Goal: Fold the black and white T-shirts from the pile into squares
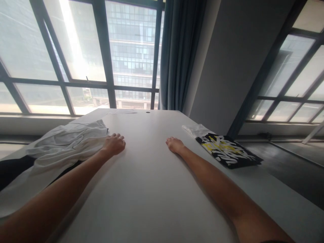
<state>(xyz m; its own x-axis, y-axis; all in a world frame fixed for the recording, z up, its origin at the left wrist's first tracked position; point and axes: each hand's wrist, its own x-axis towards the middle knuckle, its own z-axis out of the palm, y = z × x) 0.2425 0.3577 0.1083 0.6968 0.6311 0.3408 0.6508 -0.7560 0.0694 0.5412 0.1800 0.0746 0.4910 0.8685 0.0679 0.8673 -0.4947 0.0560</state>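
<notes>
Left hand (114, 144) and right hand (175, 145) rest on the worktop (146, 189), each grip empty, apparently loosely spread; sweeping left could drag the white garment (63, 140) askew.

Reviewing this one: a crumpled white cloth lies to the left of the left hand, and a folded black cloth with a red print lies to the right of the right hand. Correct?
Not quite: the print on the folded black cloth is white and yellow, not red, as the head view shows. The rest stands.

Garment pile (73, 140) left, garment stack (224, 150) right, on table (146, 189) before window (134, 47)
</notes>
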